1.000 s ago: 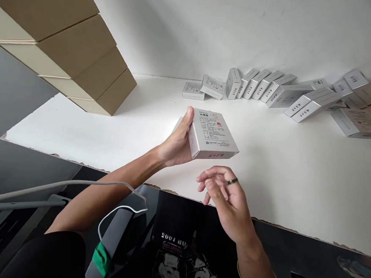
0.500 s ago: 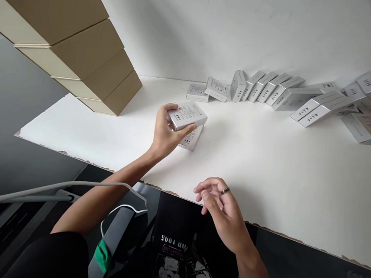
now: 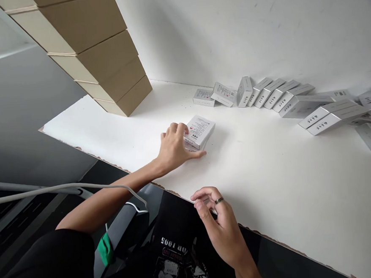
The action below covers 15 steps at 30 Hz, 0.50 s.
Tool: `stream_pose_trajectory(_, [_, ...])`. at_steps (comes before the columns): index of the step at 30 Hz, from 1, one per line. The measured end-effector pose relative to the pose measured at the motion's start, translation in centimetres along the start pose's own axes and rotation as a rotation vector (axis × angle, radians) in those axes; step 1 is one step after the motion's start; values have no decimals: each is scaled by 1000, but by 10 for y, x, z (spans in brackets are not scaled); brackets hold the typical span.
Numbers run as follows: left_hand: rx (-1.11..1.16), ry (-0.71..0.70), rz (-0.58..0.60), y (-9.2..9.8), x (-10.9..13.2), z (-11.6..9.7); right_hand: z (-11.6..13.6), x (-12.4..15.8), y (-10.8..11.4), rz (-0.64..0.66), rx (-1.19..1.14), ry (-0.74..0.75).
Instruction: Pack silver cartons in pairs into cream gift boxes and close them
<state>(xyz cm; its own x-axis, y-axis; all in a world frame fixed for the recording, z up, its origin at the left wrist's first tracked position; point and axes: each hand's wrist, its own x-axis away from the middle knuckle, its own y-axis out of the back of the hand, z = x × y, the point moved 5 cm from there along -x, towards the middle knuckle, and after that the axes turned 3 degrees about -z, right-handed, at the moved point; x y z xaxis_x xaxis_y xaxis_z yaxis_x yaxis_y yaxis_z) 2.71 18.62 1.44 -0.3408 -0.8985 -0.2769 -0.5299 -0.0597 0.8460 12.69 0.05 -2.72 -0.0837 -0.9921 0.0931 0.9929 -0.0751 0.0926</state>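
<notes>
Silver-white upper box (image 3: 202,129) sits askew on a lower box (image 3: 191,148) on the table (image 3: 271,184). I read the left hand (image 3: 175,146) as spread wide beside them, the right hand (image 3: 218,217) loosely curled, empty. Caution: dragging the left hand could dislodge the upper box.

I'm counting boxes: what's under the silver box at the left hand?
A lower box shows as a sliver beneath the upper box; the upper box and left hand cover the rest. Anything else underneath cannot be seen.

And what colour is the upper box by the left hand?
The upper box is silvery white, dark print; head view.
</notes>
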Motion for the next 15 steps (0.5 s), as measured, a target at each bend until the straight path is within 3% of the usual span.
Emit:
stream_pose_trajectory(6, [49, -16, -23, -19, -2, 6, -1, 3, 0, 24, 49, 15])
stream_pose_trajectory(11, [65, 76, -116, -4, -25, 43, 0, 5, 1, 59, 33, 0])
stream_pose_trajectory(15, [68, 183, -181, 7, -30, 65, 1, 5, 7, 59, 15, -20])
